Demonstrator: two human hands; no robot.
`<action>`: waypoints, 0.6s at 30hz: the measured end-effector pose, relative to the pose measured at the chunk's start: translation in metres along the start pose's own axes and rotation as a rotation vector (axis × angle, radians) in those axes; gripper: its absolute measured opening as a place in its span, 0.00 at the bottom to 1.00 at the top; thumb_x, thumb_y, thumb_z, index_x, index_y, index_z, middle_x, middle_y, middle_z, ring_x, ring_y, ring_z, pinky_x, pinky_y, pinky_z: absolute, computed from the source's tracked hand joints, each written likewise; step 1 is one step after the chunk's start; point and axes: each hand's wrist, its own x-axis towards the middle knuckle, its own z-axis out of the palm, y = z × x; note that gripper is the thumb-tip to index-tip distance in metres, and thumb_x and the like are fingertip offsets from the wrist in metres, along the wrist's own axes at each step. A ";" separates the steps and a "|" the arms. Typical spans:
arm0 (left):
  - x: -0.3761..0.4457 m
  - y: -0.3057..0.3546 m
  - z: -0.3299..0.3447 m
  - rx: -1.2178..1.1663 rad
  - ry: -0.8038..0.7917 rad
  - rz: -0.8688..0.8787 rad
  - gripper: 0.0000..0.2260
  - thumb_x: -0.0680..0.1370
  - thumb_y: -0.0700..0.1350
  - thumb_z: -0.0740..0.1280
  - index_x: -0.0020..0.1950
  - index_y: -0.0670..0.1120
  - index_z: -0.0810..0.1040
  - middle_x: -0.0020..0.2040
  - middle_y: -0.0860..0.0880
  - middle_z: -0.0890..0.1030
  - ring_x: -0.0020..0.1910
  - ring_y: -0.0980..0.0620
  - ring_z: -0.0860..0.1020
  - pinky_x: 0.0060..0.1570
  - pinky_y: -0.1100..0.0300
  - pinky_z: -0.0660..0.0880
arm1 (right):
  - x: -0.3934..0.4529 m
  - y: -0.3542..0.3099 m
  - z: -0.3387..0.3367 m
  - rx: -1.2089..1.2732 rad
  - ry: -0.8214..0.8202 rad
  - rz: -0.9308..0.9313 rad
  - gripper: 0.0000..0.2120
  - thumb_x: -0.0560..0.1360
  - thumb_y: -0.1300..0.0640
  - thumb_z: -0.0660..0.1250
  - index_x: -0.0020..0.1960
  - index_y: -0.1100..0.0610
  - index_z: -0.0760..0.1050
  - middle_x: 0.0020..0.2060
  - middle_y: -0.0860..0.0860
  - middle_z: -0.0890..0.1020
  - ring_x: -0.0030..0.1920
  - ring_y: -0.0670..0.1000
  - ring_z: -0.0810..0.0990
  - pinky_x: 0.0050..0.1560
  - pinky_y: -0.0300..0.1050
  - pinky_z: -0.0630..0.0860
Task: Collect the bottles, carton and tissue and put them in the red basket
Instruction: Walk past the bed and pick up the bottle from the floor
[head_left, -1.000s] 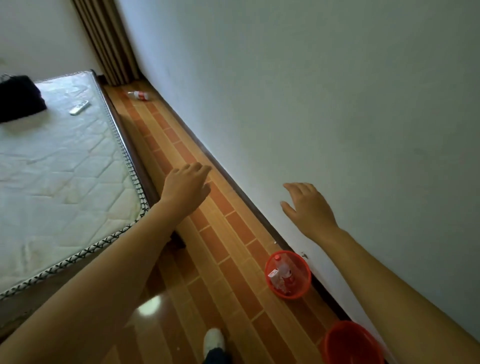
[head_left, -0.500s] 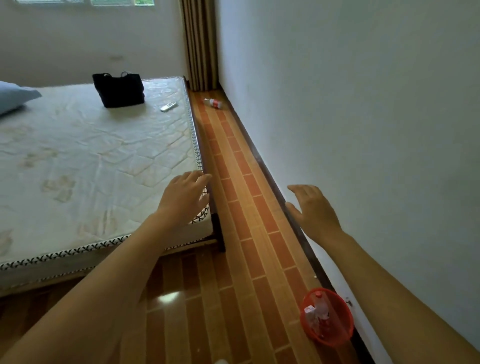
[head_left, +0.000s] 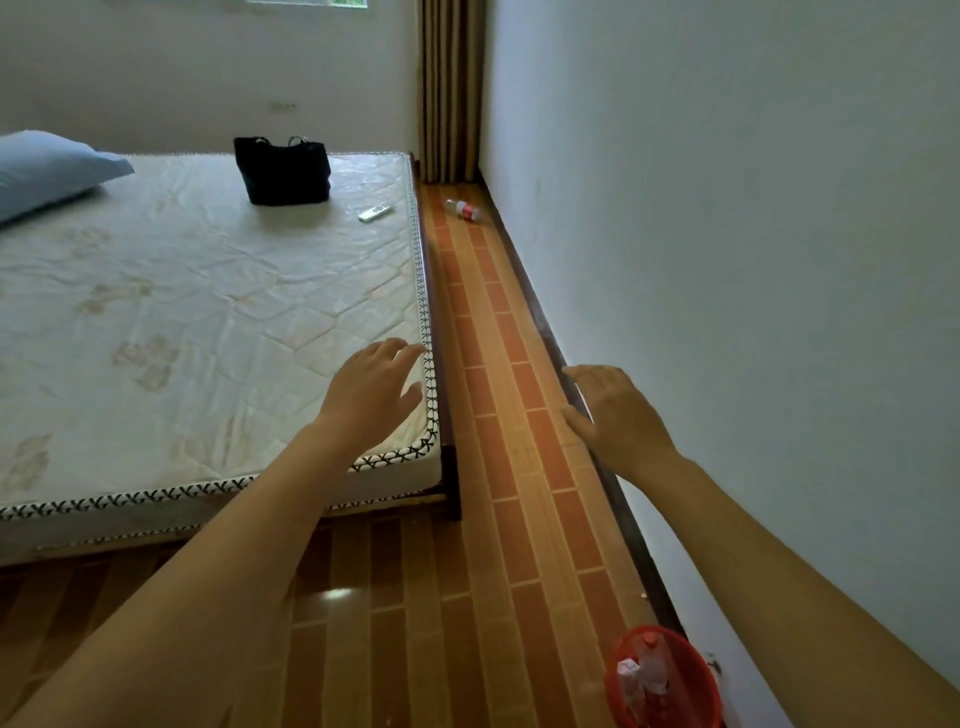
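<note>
Looking up the strip of floor (head_left: 498, 364) between the bed (head_left: 208, 312) and the wall (head_left: 727, 260), you can see one bottle (head_left: 464, 209) left to collect: it lies on its side at the upper middle of the frame, near the foot of the curtain (head_left: 449, 88) and just beside the dark skirting. It looks like a small clear plastic bottle with a red band, so expect it to be light, smooth and inclined to roll if you nudge it; whether it has anything in it is too small to tell. Take it round the middle, across the banded part, with fingers on one side and thumb on the other, and it should come up easily with one hand. Both your hands carry nothing: the left hand (head_left: 371, 400) hovers at centre frame over the corner of the mattress with fingers spread and relaxed, and the right hand (head_left: 613, 415) hangs at centre right by the skirting, fingers loosely extended. The bottle sits well apart from both, far up the frame beyond them. The red basket (head_left: 691, 665) stands at the lower right against the wall, below your right forearm, with what looks like a bottle and something white inside
</note>
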 end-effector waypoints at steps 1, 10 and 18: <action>0.005 -0.002 0.000 -0.004 -0.004 -0.007 0.20 0.79 0.47 0.61 0.71 0.46 0.66 0.68 0.46 0.72 0.68 0.45 0.69 0.62 0.53 0.69 | 0.006 0.001 0.003 -0.006 -0.002 -0.005 0.20 0.77 0.50 0.61 0.67 0.56 0.66 0.64 0.54 0.74 0.65 0.54 0.71 0.63 0.48 0.70; 0.063 -0.020 0.011 -0.023 0.001 -0.013 0.19 0.79 0.45 0.61 0.70 0.45 0.67 0.67 0.45 0.73 0.66 0.44 0.70 0.60 0.51 0.70 | 0.058 0.013 0.012 -0.003 -0.005 0.059 0.20 0.77 0.50 0.60 0.67 0.56 0.66 0.65 0.54 0.73 0.66 0.54 0.70 0.64 0.48 0.69; 0.149 -0.014 0.040 -0.014 0.013 -0.011 0.19 0.78 0.45 0.61 0.69 0.44 0.68 0.67 0.45 0.74 0.65 0.44 0.72 0.60 0.52 0.70 | 0.123 0.067 0.016 -0.012 -0.037 0.079 0.20 0.78 0.51 0.59 0.68 0.57 0.66 0.66 0.55 0.73 0.66 0.55 0.70 0.65 0.47 0.68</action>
